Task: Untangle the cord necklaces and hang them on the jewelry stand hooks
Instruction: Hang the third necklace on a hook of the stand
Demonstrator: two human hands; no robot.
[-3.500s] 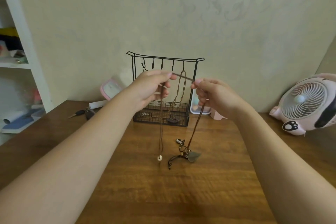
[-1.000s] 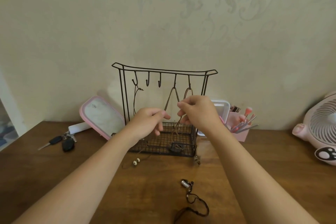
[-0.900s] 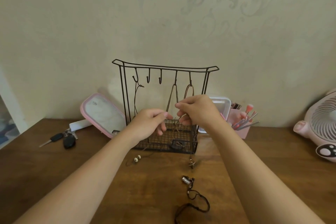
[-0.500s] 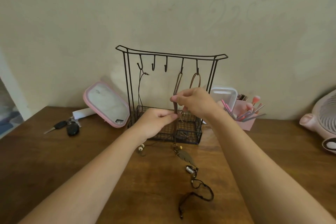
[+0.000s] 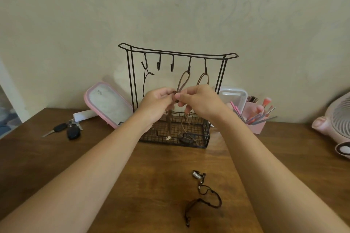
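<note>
A black wire jewelry stand (image 5: 178,54) with a basket base stands at the back of the wooden table. A brown cord necklace (image 5: 182,81) loops over its fourth hook, and both my left hand (image 5: 157,100) and my right hand (image 5: 198,100) pinch it just below the loop. Its lower part hangs into the basket. Another brown cord (image 5: 203,79) hangs on the fifth hook, and a thin dark cord (image 5: 145,79) on the first. A black cord necklace with a silver pendant (image 5: 203,193) lies loose on the table in front.
A pink-rimmed lid (image 5: 108,104) leans left of the stand, with keys (image 5: 68,130) and a white tube nearby. A white container (image 5: 234,96) and a pink holder of brushes (image 5: 255,117) stand to the right. A pink fan (image 5: 335,119) sits at the far right edge.
Both hands have brought the brown cord up to the stand and its loop now hangs on the fourth hook. The pendant end went from the tabletop into the basket.
</note>
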